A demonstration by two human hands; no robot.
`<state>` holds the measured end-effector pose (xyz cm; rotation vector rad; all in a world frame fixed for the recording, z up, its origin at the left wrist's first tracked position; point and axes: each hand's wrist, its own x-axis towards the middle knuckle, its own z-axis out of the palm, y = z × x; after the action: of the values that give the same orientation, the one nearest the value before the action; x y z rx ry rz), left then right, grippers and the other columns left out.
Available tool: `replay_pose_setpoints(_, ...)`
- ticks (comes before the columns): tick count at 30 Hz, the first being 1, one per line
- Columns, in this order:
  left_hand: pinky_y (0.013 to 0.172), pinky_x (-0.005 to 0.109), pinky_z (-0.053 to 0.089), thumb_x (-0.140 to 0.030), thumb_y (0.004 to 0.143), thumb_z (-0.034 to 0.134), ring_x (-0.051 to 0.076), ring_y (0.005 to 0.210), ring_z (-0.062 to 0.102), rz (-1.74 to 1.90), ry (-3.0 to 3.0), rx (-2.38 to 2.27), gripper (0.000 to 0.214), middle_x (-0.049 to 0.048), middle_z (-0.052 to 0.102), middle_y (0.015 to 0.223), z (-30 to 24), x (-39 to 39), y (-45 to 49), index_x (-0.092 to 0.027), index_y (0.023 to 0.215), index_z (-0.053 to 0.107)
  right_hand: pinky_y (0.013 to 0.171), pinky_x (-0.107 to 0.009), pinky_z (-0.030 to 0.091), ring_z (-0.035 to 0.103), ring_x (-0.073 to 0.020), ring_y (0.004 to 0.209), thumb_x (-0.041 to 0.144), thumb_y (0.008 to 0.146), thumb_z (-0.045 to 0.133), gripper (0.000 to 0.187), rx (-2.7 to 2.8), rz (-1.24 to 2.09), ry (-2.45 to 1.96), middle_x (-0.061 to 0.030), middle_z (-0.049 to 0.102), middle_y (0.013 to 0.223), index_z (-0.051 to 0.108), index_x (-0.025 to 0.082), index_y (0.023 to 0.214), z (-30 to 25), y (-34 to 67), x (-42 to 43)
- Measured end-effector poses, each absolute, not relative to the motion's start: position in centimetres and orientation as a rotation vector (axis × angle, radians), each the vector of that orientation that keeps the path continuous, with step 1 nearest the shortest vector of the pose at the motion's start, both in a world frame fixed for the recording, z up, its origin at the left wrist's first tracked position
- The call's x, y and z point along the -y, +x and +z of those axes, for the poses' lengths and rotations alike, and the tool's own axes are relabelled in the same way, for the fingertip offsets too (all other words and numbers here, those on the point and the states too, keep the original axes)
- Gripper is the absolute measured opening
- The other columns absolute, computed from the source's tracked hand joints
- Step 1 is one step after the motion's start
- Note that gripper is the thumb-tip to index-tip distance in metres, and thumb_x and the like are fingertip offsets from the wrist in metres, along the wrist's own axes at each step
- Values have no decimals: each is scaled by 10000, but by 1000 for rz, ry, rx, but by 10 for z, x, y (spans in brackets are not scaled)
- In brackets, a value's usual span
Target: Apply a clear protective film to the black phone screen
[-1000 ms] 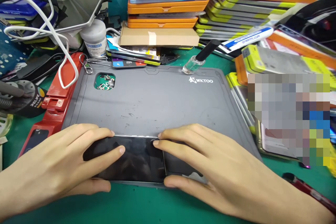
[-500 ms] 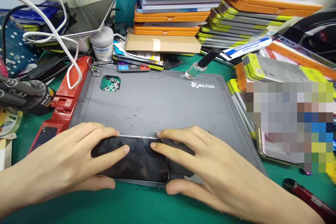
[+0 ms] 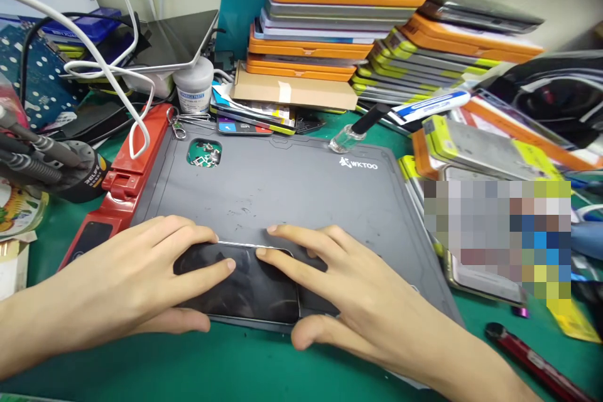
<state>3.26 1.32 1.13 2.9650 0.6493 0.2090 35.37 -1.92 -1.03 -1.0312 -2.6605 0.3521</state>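
A black phone (image 3: 249, 292) lies screen up at the near edge of a grey work mat (image 3: 292, 188). My left hand (image 3: 136, 276) covers its left end, fingers stretched flat along the far edge and the screen, thumb at the near edge. My right hand (image 3: 348, 289) rests over its right end, index finger pressed flat on the screen, thumb at the near right corner. Both hands press on the phone without lifting it.
A red tool (image 3: 117, 195) lies along the mat's left edge, with white cables (image 3: 108, 75) above it. A small glass bottle (image 3: 351, 132) stands at the mat's far edge. Stacks of orange and yellow boxes (image 3: 339, 31) fill the back and right. A red-handled tool (image 3: 532, 358) lies near right.
My right index finger has slid left across the phone screen toward my left hand. The view has shifted slightly; the phone stays in place.
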Motion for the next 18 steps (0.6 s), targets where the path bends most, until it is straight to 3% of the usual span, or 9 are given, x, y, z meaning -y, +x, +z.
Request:
replay_pose_setpoints(5, 848, 430, 610, -487, 1053, 558, 294, 1044, 664, 231, 2999, -634, 469, 133, 650, 1284, 13, -15, 33, -260, 1462, 596, 927, -477, 571, 649, -298, 1119, 743, 997, 394, 738, 2685, 339, -1036, -176, 597, 1509, 615, 211, 1458, -9, 348, 17)
replay_pose_setpoints(10, 847, 384, 606, -501, 1085, 468, 264, 1028, 668, 268, 2983, -659, 422, 101, 659, 1266, 11, -16, 31, -300, 1418, 633, 1021, -468, 552, 646, -270, 1211, 742, 974, 435, 709, 2634, 410, -1006, -161, 606, 1489, 654, 233, 1417, -4, 356, 15)
replay_pose_setpoints(18, 889, 392, 608, -511, 1064, 538, 256, 1103, 661, 266, 2987, -713, 445, 87, 656, 1368, 4, -14, 27, -351, 1472, 614, 845, -376, 591, 707, -226, 1012, 684, 978, 524, 642, 2600, 341, -926, -161, 721, 1287, 719, 154, 1283, 6, 372, 21)
